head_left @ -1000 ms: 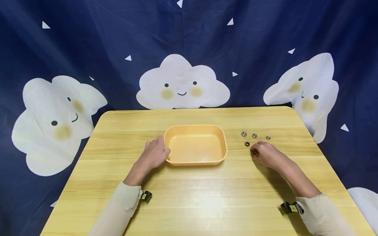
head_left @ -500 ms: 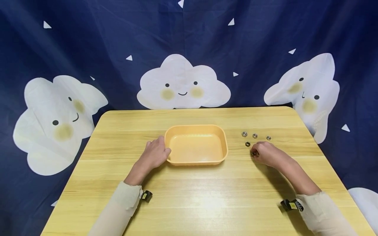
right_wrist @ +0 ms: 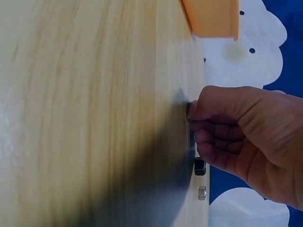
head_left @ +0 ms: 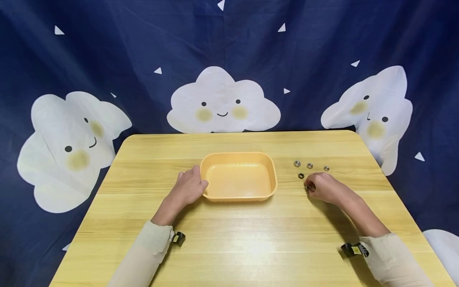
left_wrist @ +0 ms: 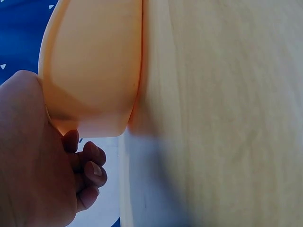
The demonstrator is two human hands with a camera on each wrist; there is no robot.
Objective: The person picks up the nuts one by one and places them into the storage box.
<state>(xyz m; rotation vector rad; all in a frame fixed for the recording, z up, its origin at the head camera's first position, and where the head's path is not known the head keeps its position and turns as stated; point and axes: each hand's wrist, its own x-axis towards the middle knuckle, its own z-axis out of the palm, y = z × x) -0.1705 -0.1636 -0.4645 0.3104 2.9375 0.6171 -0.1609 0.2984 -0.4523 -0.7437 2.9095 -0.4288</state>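
Observation:
An orange-yellow plastic tray [head_left: 238,198] stands on the wooden table. My left hand [head_left: 188,186] grips its left end, thumb over the rim. In the left wrist view, that hand's [left_wrist: 42,161] other fingers curl outside the tray wall. To the right of the tray, my right hand [head_left: 324,188] pinches a dark hex nut [head_left: 307,187] low at the tabletop. From the right wrist, the thumb and fingers [right_wrist: 215,106] mostly cover this nut. Another dark nut [right_wrist: 200,166] sits just beside those fingers; the hand hides it from the head view.
Behind my right hand lie three silver nuts, at left [head_left: 297,164], middle [head_left: 310,166] and right [head_left: 326,168]. A further dark nut [head_left: 301,175] lies between them and the pinched one. A dark blue cloud-print curtain [head_left: 143,48] hangs behind the table's far edge.
Both hands and the tray stay in nearly the same place. The nut at my right fingertips shifts only slightly, and the head view drifts a little.

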